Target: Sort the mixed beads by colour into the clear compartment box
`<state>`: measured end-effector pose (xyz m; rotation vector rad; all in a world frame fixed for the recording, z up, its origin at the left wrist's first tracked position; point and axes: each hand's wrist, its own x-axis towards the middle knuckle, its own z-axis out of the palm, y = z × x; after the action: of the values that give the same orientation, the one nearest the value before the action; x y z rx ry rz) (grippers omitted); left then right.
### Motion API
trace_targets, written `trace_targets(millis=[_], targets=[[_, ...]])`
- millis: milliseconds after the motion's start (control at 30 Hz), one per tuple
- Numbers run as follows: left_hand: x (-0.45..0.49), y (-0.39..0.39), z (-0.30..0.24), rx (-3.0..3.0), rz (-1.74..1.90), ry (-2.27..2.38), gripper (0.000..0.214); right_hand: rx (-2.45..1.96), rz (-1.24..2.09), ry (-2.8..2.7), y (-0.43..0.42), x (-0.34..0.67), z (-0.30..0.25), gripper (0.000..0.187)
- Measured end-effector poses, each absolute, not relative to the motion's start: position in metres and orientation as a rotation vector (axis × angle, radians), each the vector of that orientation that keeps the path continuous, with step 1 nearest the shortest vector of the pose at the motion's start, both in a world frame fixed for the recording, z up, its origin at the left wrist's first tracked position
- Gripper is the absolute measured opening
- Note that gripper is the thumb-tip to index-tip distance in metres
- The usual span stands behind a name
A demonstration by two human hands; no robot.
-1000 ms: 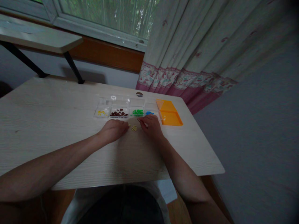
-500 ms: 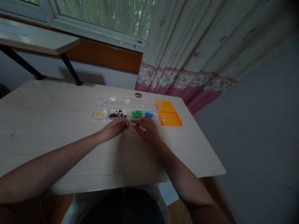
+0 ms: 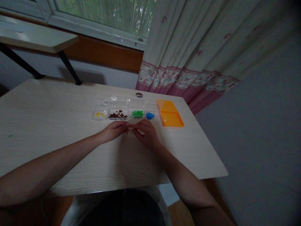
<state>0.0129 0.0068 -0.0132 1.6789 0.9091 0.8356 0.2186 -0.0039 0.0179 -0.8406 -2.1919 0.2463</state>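
Note:
My left hand (image 3: 115, 130) is closed in a pinch above the table, its fingertips meeting those of my right hand (image 3: 147, 133). My right hand's thumb and fingers are drawn together. Small cream bits (image 3: 130, 129) show where the fingertips meet; I cannot tell which are held and which lie on the table below. Just beyond the hands stand clear boxes with small loose pieces: yellow pieces (image 3: 100, 115), dark brown pieces (image 3: 118, 115), green pieces (image 3: 137, 113) and blue pieces (image 3: 150, 115).
An orange box (image 3: 173, 119) lies opened at the right end of the row, with a few pale pieces by its left side. The pale wooden table (image 3: 94, 169) ends at a wall on the right. A raised shelf (image 3: 39, 39) stands back left; a curtain (image 3: 178, 62) hangs behind.
My right hand has moved slightly left, so its fingertips now meet my left hand's. The small cream pile on the table is now mostly covered by the fingers.

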Motion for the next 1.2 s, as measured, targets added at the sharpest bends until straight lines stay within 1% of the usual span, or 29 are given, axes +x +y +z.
trace_targets(millis=[167, 400, 567, 667, 833, 933, 1067, 1200], targets=[[0.015, 0.006, -0.012, 1.676, 0.824, 0.926, 0.052, -0.818, 0.233, -2.162, -0.004, 0.219, 0.017, 0.015], [0.015, 0.004, -0.008, 1.647, 0.816, 0.911, 0.05, -0.827, 0.221, -2.167, -0.003, 0.219, 0.015, 0.018], [0.019, 0.003, -0.008, 1.429, 0.887, 0.855, 0.047, -0.864, 0.109, -2.189, 0.004, 0.229, 0.017, 0.017], [0.021, 0.005, -0.01, 1.223, 0.98, 0.831, 0.043, -1.065, -0.057, -2.136, 0.017, 0.249, 0.022, 0.017], [0.022, 0.006, -0.01, 1.132, 1.012, 0.833, 0.042, -1.675, -0.291, -1.921, 0.037, 0.294, 0.033, 0.022], [0.022, 0.005, -0.009, 1.151, 1.005, 0.852, 0.042, -1.939, -0.324, -1.794, 0.042, 0.311, 0.033, 0.024], [0.021, 0.005, -0.01, 1.233, 1.068, 0.949, 0.042, -2.121, -0.301, -1.74, 0.045, 0.319, 0.026, 0.026], [0.017, 0.005, -0.009, 1.635, 1.165, 1.181, 0.041, -2.21, -0.276, -1.758, 0.047, 0.318, 0.023, 0.027]])
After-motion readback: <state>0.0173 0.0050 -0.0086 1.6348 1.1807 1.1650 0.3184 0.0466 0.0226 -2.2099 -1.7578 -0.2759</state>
